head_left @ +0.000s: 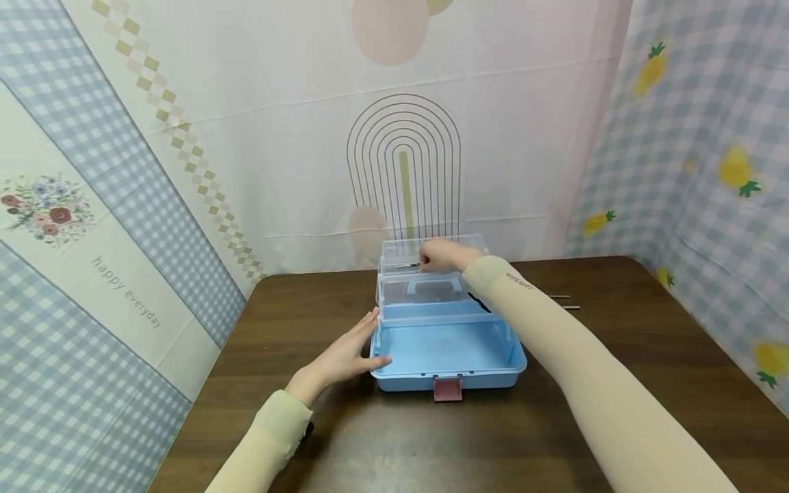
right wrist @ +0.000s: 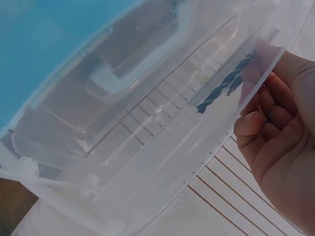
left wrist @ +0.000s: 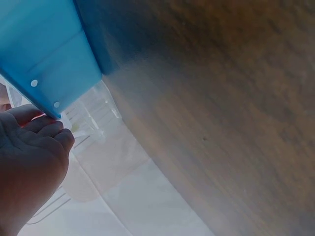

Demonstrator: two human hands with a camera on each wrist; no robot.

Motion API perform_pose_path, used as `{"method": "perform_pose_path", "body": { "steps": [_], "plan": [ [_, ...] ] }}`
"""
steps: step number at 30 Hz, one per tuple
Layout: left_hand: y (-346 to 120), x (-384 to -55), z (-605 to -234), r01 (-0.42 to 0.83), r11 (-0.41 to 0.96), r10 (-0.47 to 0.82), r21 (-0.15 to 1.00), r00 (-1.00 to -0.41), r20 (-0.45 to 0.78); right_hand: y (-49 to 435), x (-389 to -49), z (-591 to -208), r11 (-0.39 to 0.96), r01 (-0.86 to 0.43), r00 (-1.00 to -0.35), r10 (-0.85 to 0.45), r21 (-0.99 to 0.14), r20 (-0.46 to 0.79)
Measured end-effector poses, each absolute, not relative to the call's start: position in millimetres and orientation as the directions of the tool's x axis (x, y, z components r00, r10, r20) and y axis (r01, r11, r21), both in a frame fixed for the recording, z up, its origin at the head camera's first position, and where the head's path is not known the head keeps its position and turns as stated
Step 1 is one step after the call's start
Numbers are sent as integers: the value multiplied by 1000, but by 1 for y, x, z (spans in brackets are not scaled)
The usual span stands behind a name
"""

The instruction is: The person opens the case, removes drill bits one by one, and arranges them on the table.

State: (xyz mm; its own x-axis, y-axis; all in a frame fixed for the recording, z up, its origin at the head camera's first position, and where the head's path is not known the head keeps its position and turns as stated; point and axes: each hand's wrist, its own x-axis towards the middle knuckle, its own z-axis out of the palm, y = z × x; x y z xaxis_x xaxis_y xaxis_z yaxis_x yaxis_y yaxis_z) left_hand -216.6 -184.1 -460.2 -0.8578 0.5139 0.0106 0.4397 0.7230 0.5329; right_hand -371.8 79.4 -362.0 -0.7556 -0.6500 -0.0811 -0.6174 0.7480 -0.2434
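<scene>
A light blue toolbox (head_left: 448, 346) with clear upper trays (head_left: 425, 291) stands unfolded on the table. My left hand (head_left: 345, 352) rests along its left side, fingers extended near the tray hinge and thumb over the rim. In the left wrist view, that hand (left wrist: 37, 140) lies against the corner of the blue wall. My right hand (head_left: 440, 255) is at the top clear tray, at the back of the box. Its thumb and fingers (right wrist: 253, 123) pinch two dark, spiral drill bits (right wrist: 221, 88), partly seen through the clear plastic.
A dusky red latch (head_left: 447, 389) hangs at the box's front. Two thin metal rods (head_left: 570, 307) lie on the wooden table (head_left: 296, 301) to the right, partly behind the right sleeve. A patterned cloth (head_left: 296, 137) hangs right behind the box.
</scene>
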Motion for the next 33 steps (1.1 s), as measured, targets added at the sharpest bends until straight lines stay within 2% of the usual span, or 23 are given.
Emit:
{"method": "perform_pose_path", "body": {
  "steps": [8, 14, 20, 27, 33],
  "plan": [
    [-184, -217, -462, 427, 732, 507, 531, -862, -6, 90, -375, -364, 741, -604, -763, -644, -292, -54],
    [-185, -218, -463, 428, 733, 513, 528, -858, -16, 109, -378, -362, 767, -531, -800, -594, -361, -84],
    [-186, -219, -462, 422, 736, 506, 529, -863, -15, 118, -379, -359, 776, -518, -812, -579, -360, -80],
    [-186, -220, -463, 423, 732, 508, 535, -862, -14, 122, -375, -350, 835, -409, -847, -498, -368, -188],
    [-187, -219, -464, 420, 725, 509, 546, -861, -13, 128, -373, -346, 844, -369, -839, -482, -389, -251]
  ]
}}
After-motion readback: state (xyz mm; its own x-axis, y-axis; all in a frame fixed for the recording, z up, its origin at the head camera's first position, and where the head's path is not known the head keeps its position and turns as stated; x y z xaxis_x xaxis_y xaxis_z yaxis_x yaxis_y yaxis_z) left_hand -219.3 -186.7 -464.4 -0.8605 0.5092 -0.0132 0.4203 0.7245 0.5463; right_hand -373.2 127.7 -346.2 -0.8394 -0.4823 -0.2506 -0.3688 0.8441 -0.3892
